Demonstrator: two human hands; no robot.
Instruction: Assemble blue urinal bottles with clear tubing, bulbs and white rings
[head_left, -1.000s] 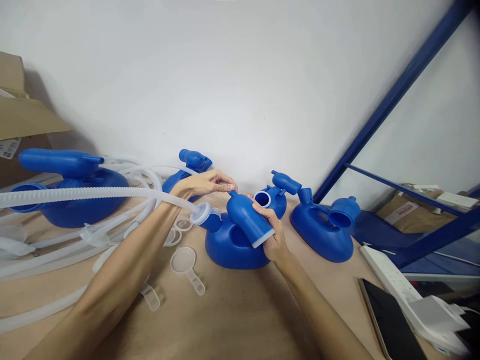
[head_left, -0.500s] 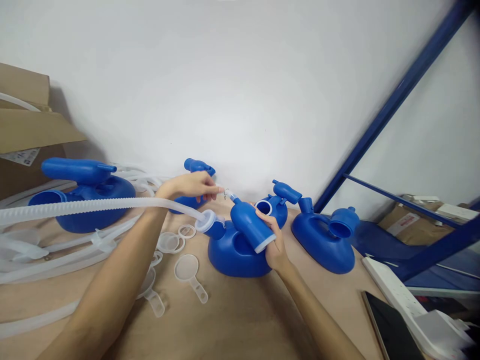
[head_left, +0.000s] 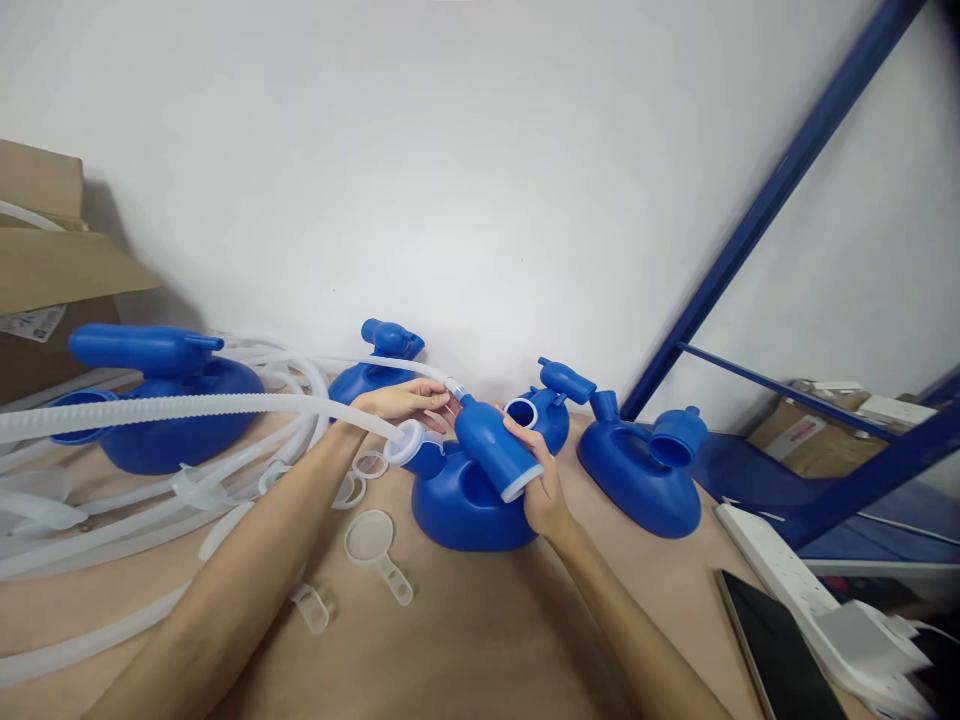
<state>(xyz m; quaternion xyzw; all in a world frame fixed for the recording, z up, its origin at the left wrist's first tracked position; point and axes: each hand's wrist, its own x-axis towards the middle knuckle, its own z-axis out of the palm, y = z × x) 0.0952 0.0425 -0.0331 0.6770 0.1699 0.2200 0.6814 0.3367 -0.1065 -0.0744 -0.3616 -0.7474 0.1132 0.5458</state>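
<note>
Two bare forearms reach forward over the brown table [head_left: 487, 620], their hands meeting near the middle. The left hand [head_left: 409, 402] lies nearly level, its fingers bent beside the end of a thin, translucent plastic tube [head_left: 405, 366]; its fingertips are close together near a fine wire, but I cannot tell whether its grip is clamped on either. The right hand [head_left: 546, 485] is angled upward, its grip closed around the side of a smooth blue plastic cylinder [head_left: 491, 445]. That cylinder tilts, its white-rimmed end low toward the right hand and its narrow nozzle up toward the tube's end. It is over a rounded blue plastic bottle [head_left: 465, 515] on the table; a ribbed, translucent hose [head_left: 225, 404] runs to the white cap [head_left: 403, 444] at the bottle's neck.
</note>
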